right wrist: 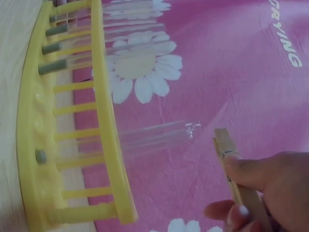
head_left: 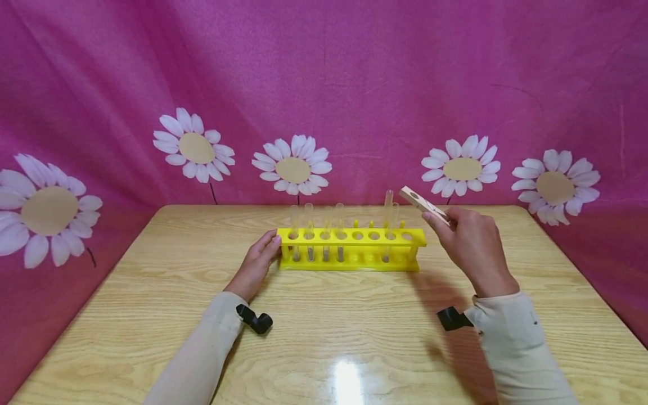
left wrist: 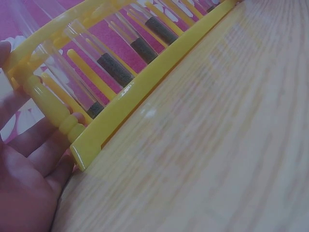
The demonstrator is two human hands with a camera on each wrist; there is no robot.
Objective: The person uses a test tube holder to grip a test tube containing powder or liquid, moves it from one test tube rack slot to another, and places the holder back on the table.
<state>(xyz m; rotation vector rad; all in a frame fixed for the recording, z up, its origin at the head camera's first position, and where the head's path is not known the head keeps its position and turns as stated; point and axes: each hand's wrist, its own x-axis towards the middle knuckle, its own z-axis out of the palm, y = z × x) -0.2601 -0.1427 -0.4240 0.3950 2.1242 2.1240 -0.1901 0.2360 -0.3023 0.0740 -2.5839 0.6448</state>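
A yellow test tube rack (head_left: 349, 265) stands on the table. My left hand (head_left: 255, 267) grips its left end, the thumb by the top bar and the fingers about the end post in the left wrist view. Glass test tubes with dark grainy material at the bottom, one of them a test tube (left wrist: 116, 70) near that hand, stand in the rack's left holes. Toward the right end is another test tube (right wrist: 157, 136), with a little dark material below. My right hand (head_left: 473, 244) holds a wooden test tube clamp (head_left: 422, 203), its tip just apart from that tube's top.
The wooden table (head_left: 304, 326) reaches out in front of the rack. Behind hangs a pink cloth (head_left: 354, 101) with white flowers. Short yellow pegs (head_left: 356, 224) rise along the rack's back. Small black mounts sit at both sleeve cuffs.
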